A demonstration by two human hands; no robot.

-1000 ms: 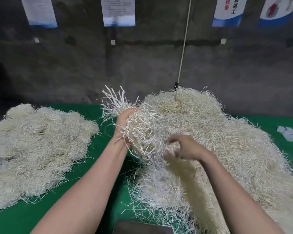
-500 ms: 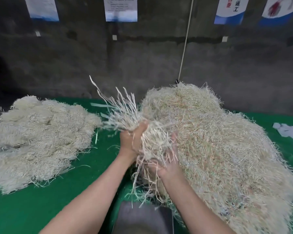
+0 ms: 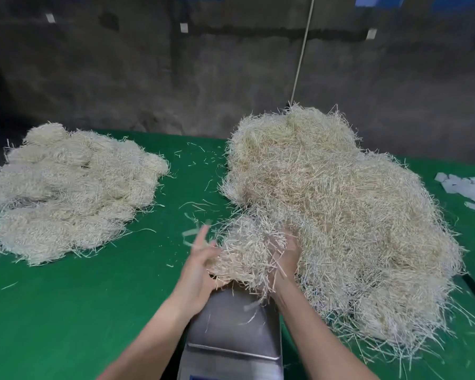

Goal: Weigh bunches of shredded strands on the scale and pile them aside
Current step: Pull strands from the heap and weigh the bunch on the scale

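Note:
A pale bunch of shredded strands (image 3: 244, 253) sits between my hands at the far end of the steel scale pan (image 3: 231, 325). My left hand (image 3: 200, 256) is blurred, with its fingers spread straight, and touches the bunch's left side. My right hand (image 3: 284, 263) lies against the bunch's right side with its palm turned to it, and its fingertips are buried in strands. The big source heap (image 3: 340, 209) rises right of the scale. The set-aside pile (image 3: 66, 187) lies at the left.
A green cloth (image 3: 66, 311) covers the table, with loose strands scattered between the two piles. White scraps (image 3: 472, 190) lie at the right edge. A dark wall stands close behind the table. The scale's front panel (image 3: 231, 368) is at the bottom edge.
Both hands have come down with the bunch from chest height to the scale pan. The left hand has let go and spread its fingers. The view has tipped downward.

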